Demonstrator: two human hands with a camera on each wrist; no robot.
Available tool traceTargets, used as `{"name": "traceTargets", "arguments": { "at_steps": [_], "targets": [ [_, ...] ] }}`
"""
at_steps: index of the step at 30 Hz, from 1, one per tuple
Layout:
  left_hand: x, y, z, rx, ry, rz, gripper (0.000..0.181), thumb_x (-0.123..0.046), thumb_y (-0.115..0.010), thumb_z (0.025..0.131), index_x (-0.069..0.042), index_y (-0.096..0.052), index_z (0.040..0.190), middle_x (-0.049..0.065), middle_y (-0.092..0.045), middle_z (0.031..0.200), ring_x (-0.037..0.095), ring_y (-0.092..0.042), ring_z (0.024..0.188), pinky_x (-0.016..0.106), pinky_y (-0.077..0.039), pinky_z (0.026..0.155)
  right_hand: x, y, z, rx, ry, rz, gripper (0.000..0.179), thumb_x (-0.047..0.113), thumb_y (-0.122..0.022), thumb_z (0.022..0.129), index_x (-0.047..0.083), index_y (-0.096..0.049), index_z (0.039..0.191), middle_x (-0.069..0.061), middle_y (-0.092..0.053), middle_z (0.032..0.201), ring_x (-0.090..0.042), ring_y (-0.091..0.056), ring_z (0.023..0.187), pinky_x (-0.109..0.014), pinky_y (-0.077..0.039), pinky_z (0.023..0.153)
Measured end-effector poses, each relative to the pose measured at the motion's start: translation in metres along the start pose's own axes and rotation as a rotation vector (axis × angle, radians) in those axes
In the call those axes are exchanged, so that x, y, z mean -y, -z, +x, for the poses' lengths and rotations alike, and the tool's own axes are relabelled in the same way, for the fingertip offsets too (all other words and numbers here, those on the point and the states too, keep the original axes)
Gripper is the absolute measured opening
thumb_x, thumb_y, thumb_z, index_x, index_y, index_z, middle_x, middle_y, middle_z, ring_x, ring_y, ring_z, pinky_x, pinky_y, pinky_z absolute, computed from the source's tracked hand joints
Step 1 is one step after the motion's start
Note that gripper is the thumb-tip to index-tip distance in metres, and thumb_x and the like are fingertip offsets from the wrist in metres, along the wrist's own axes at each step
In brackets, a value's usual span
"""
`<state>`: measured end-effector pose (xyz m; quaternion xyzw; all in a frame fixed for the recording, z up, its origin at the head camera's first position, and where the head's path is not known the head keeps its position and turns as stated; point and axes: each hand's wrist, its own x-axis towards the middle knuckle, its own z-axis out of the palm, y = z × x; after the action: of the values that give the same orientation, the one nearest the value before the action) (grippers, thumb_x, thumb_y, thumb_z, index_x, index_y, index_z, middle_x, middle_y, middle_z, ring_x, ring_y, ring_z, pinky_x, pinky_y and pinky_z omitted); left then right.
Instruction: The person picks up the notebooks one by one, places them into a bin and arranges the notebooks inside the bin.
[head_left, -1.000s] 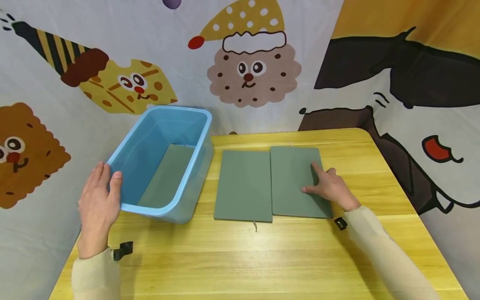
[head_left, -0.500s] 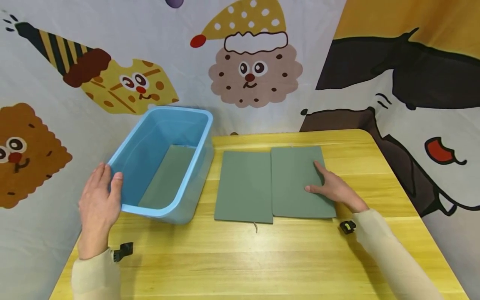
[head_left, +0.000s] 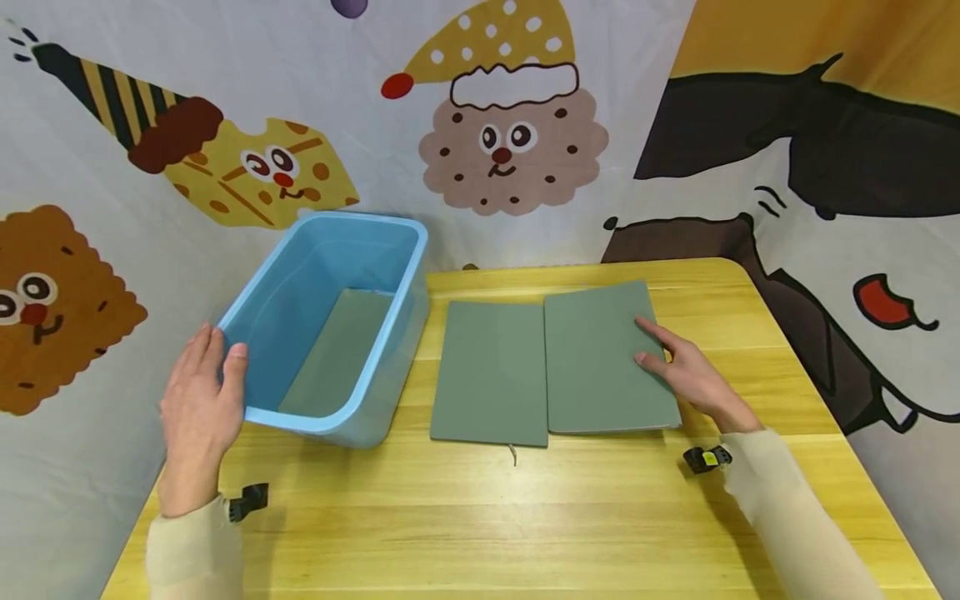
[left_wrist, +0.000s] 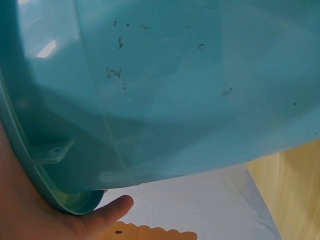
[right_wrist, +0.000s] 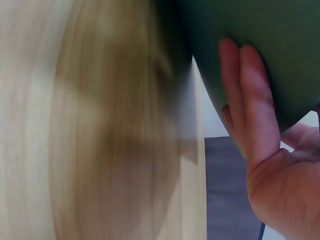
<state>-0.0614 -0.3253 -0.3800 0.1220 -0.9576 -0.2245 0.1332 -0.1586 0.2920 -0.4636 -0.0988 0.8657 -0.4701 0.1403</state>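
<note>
My right hand (head_left: 693, 375) holds the outer edge of the right grey-green notebook (head_left: 600, 358), thumb on top and fingers (right_wrist: 255, 75) underneath. That edge is tilted up off the table, while the side near the other notebook stays low. Beside it lies the left grey-green notebook (head_left: 491, 375), flat, with a ribbon end sticking out at its near edge. My left hand (head_left: 198, 408) rests against the near left corner of the blue plastic bin (head_left: 408, 333), fingers straight along its outside and thumb at the rim. Inside the bin lies another flat grey-green piece (head_left: 337, 358).
The wooden table (head_left: 480, 525) runs along the front and right of these things. A cartoon-printed cloth (head_left: 360, 125) hangs behind and at the sides, close to the bin's far end. Each wrist wears a strap with a small black device (head_left: 705, 458).
My right hand has slid right to the notebook's outer edge and lifted it, tilting the notebook up from flat. The left hand, bin and left notebook stay put.
</note>
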Motion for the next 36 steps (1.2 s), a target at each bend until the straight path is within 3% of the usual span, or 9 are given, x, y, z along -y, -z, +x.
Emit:
{"name": "traceTargets", "arguments": {
  "at_steps": [9,12,14,16,30,36],
  "targets": [
    [0.0,0.0,0.002,0.002,-0.005,0.005,0.08,-0.057,-0.019,0.111,0.005,-0.027,0.16,0.024,-0.021,0.168,0.046,-0.017,0.155,0.07,-0.015,0.119,0.01,-0.003,-0.008,-0.07,0.011,0.136,0.069,0.025,-0.058,0.108,0.015,-0.023,0.166,-0.01,-0.01,0.173,-0.035,-0.003,0.158,-0.064,-0.017,0.121],
    [0.0,0.001,0.003,0.002,-0.008,0.004,0.079,-0.057,-0.02,0.111,0.005,-0.027,0.16,0.024,-0.021,0.168,0.046,-0.017,0.155,0.07,-0.015,0.119,0.012,-0.003,-0.012,-0.1,0.018,0.138,0.069,0.026,-0.058,0.108,0.017,-0.023,0.166,-0.009,-0.01,0.173,-0.032,-0.003,0.158,-0.032,-0.023,0.123],
    [-0.001,0.001,0.002,0.0,-0.011,0.001,0.079,-0.056,-0.02,0.111,0.005,-0.027,0.16,0.024,-0.021,0.169,0.046,-0.017,0.155,0.07,-0.015,0.119,0.013,-0.003,-0.015,-0.118,0.024,0.132,0.068,0.026,-0.058,0.108,0.018,-0.023,0.166,-0.008,-0.011,0.173,-0.031,-0.004,0.158,-0.011,-0.025,0.112],
    [-0.001,0.001,0.002,-0.004,-0.017,-0.001,0.079,-0.056,-0.02,0.111,0.005,-0.026,0.16,0.024,-0.021,0.168,0.047,-0.018,0.154,0.071,-0.015,0.119,0.014,-0.003,-0.017,-0.134,0.033,0.131,0.069,0.026,-0.058,0.108,0.017,-0.023,0.166,-0.009,-0.012,0.173,-0.031,-0.005,0.158,0.001,-0.026,0.097],
    [0.001,0.001,0.0,0.015,-0.003,0.005,0.08,-0.057,-0.018,0.111,0.006,-0.025,0.16,0.024,-0.018,0.169,0.047,-0.016,0.155,0.071,-0.015,0.119,0.036,-0.005,-0.033,-0.235,0.07,0.163,0.068,0.021,-0.059,0.107,0.018,-0.024,0.166,-0.007,-0.015,0.173,-0.026,-0.005,0.159,0.002,-0.023,0.098],
    [0.001,0.001,0.0,0.01,-0.013,0.0,0.079,-0.056,-0.019,0.111,0.005,-0.026,0.16,0.024,-0.02,0.169,0.047,-0.017,0.155,0.072,-0.016,0.117,0.05,-0.008,-0.037,-0.254,0.069,0.212,0.068,0.02,-0.058,0.107,0.019,-0.024,0.166,-0.008,-0.014,0.173,-0.03,-0.018,0.156,-0.003,-0.034,0.097]
  ]
}}
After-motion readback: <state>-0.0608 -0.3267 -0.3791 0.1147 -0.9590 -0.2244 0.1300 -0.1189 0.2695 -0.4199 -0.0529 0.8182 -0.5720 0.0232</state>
